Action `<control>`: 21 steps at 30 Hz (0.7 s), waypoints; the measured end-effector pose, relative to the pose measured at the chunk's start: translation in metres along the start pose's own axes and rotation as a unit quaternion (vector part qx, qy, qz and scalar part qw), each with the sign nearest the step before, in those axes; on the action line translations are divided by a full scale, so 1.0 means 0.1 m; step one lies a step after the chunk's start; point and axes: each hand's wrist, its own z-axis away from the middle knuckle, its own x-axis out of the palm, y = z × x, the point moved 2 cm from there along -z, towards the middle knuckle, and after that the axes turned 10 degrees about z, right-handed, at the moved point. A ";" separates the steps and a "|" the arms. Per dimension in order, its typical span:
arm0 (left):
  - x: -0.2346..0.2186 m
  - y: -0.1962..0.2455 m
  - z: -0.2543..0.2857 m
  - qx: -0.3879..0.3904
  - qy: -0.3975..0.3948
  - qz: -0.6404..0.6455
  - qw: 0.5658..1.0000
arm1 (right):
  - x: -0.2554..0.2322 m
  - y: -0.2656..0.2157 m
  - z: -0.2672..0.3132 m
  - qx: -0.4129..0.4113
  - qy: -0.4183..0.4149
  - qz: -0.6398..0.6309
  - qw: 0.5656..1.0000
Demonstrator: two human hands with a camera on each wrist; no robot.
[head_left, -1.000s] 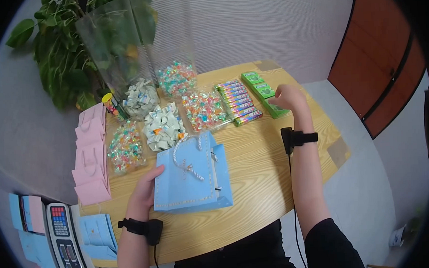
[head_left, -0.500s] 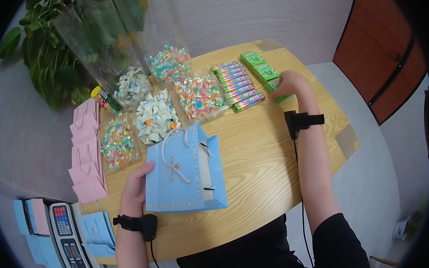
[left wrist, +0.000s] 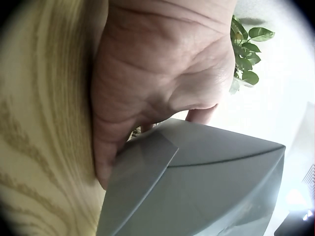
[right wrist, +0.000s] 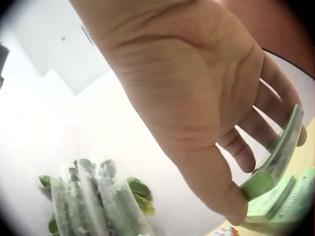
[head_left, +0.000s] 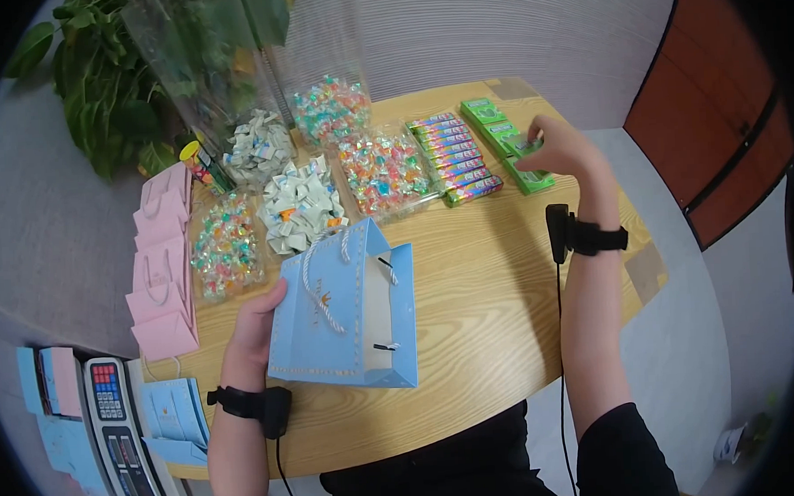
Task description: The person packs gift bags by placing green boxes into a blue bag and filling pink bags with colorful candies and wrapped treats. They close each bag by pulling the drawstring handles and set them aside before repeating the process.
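A light blue paper gift bag (head_left: 308, 342) lies tipped on the wooden table, its open mouth toward the right and white rope handles on its upper face. My left hand (head_left: 256, 332) grips the bag at its base end, thumb on top. In the left wrist view, the base (left wrist: 211, 182) sits between thumb and fingers. At the far right, my right hand (head_left: 572, 153) pinches a small flat green box (right wrist: 270, 172) between thumb and fingers. It is above a row of similar green boxes (head_left: 482, 111).
Beside the green boxes lies a row of colourful candy sticks (head_left: 458, 162). Bags of wrapped candies (head_left: 384, 172) and white-wrapped sweets (head_left: 301, 208) cover the back. Pink gift bags (head_left: 163, 278) line the left edge, near folded blue bags (head_left: 174, 412) and a scale (head_left: 119, 433).
My right hand has taken a green box from the row and raised it slightly. The left hand keeps its grip on the blue bag, whose mouth has turned more into view.
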 end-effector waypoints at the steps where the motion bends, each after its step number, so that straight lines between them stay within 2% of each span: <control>1: 0.00 0.00 0.00 0.000 -0.007 -0.003 1.000 | -0.10 -0.08 0.10 -0.029 0.024 -0.052 0.998; 2: 0.00 0.00 -0.01 0.001 -0.008 -0.003 1.000 | -0.19 -0.18 0.21 -0.030 0.025 -0.052 0.998; 5: 0.04 -0.01 0.00 0.004 -0.006 -0.009 1.000 | -0.35 -0.61 0.57 -0.189 -0.011 -0.120 0.975; 8: 0.13 -0.02 0.01 -0.017 -0.024 0.018 0.999 | -0.36 -0.97 0.90 -0.370 -0.045 -0.159 0.914; 10: 0.16 -0.02 0.02 -0.004 -0.011 -0.007 1.000 | -0.35 -1.16 1.10 -0.421 -0.105 -0.144 0.889; 12: 0.21 -0.01 0.04 -0.002 -0.009 -0.022 1.000 | -0.29 -1.25 1.21 -0.451 -0.094 -0.135 0.877; 14: 0.24 -0.02 0.06 -0.002 -0.007 -0.036 0.999 | -0.21 -1.35 1.27 -0.528 -0.037 -0.137 0.837; 16: 0.24 -0.03 0.07 0.013 0.042 -0.048 0.998 | -0.13 -1.44 1.26 -0.521 -0.033 -0.155 0.839; 20: 0.12 -0.03 0.09 0.013 0.052 -0.045 0.998 | 0.00 -1.60 1.27 -0.476 -0.084 -0.105 0.869; 21: 0.08 -0.03 0.09 0.018 0.028 -0.078 0.996 | 0.04 -1.63 1.29 -0.463 -0.097 -0.079 0.877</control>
